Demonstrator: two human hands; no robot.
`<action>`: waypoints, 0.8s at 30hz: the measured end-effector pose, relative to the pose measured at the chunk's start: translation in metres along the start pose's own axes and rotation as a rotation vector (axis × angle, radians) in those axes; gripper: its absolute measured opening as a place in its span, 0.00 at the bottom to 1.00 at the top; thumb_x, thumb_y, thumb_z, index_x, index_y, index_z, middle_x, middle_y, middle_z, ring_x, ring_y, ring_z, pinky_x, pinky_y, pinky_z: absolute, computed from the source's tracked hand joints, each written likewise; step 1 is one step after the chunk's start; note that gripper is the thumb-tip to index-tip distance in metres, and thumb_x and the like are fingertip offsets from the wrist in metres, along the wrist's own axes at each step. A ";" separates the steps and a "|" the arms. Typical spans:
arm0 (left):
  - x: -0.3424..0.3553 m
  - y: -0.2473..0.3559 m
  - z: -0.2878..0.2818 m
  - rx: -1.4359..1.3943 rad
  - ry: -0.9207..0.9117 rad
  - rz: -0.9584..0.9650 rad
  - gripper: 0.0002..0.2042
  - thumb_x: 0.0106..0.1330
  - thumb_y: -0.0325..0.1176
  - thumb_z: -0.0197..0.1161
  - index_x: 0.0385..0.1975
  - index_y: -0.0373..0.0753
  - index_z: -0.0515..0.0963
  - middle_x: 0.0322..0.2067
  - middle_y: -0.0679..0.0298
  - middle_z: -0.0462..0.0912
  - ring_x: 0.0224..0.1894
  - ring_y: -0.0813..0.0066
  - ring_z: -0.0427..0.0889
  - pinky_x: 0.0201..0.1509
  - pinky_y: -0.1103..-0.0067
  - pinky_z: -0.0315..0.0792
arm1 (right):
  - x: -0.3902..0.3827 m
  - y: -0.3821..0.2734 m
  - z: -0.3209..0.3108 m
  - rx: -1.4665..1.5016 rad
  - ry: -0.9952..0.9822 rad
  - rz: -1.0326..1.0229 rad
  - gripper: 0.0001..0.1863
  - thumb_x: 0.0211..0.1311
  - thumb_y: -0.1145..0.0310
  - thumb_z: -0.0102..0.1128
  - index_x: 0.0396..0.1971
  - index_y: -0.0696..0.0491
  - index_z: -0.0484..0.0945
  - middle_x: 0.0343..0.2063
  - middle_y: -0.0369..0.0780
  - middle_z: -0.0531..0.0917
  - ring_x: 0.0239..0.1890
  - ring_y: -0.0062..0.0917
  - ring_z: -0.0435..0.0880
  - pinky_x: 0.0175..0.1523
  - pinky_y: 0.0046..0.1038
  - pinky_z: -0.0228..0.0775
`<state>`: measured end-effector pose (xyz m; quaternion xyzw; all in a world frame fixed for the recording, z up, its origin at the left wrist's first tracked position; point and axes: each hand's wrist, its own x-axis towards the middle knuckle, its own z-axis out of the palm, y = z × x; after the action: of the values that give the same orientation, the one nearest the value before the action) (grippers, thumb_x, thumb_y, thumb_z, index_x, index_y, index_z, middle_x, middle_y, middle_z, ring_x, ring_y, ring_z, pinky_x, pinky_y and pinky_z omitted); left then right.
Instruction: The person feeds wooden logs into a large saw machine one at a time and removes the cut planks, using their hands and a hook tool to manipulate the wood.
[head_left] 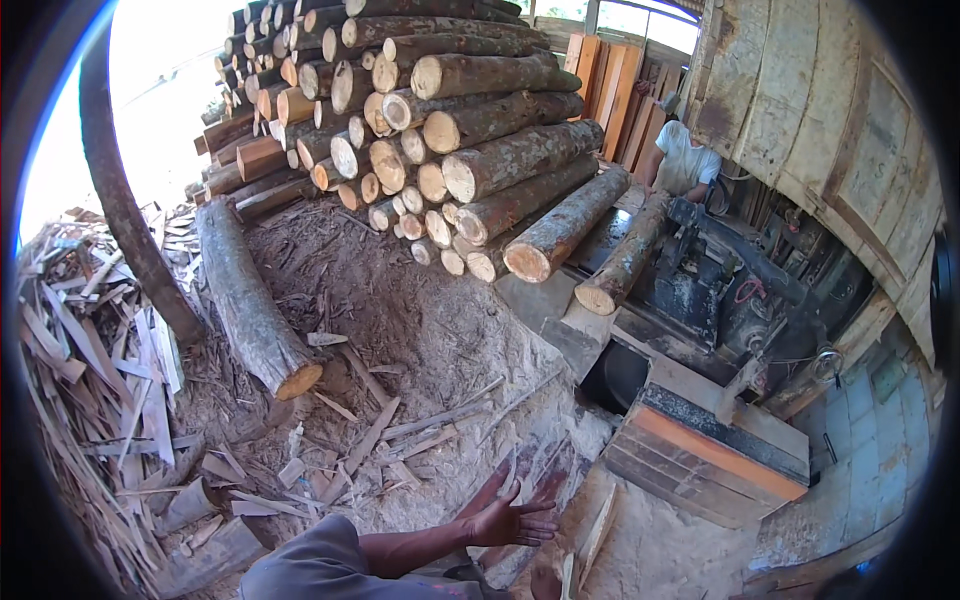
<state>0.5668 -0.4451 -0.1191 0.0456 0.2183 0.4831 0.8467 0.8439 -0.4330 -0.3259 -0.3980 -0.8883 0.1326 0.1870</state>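
Note:
My left hand reaches out near the lower edge, its forearm coming from a grey sleeve. The fingers are spread and the thumb points up, with nothing held. Under and beyond the hand lie sawdust-covered ground and two reddish-brown long shapes that I cannot make out clearly. To its right, a narrow strip of wood lies on the sawdust. A dark rounded shape shows at the bottom edge beside that strip; what it is cannot be told. I do not see my right hand for certain.
A tall stack of logs stands ahead. One log lies at left, near a post and wood offcuts. At right, a person stands behind a log beside dark machinery. A low wooden box stands nearer.

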 end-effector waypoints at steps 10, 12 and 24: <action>-0.111 -0.086 -0.306 0.945 1.211 -0.268 0.30 0.58 0.63 0.50 0.44 0.42 0.79 0.43 0.51 0.80 0.49 0.54 0.78 0.52 0.67 0.70 | -0.026 0.019 -0.001 0.120 -0.518 0.818 0.13 0.61 0.63 0.51 0.38 0.56 0.78 0.37 0.45 0.80 0.42 0.36 0.79 0.45 0.32 0.71; -0.140 -0.118 -0.332 1.225 1.316 -0.449 0.29 0.59 0.61 0.49 0.41 0.39 0.81 0.45 0.50 0.79 0.50 0.52 0.76 0.52 0.67 0.69 | -0.016 0.033 0.006 0.131 -0.531 0.891 0.13 0.61 0.63 0.51 0.37 0.57 0.78 0.35 0.45 0.81 0.40 0.35 0.80 0.43 0.31 0.72; 0.049 0.055 -0.342 1.691 0.787 -0.286 0.18 0.55 0.49 0.57 0.40 0.48 0.81 0.40 0.56 0.82 0.43 0.58 0.80 0.46 0.68 0.73 | 0.137 0.214 0.079 0.447 -0.271 0.965 0.14 0.62 0.62 0.53 0.33 0.59 0.78 0.24 0.41 0.83 0.22 0.25 0.82 0.24 0.25 0.75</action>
<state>0.4034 -0.4206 -0.4274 0.4512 0.7701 0.0368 0.4495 0.8659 -0.1972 -0.4474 -0.6903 -0.5711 0.4389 0.0688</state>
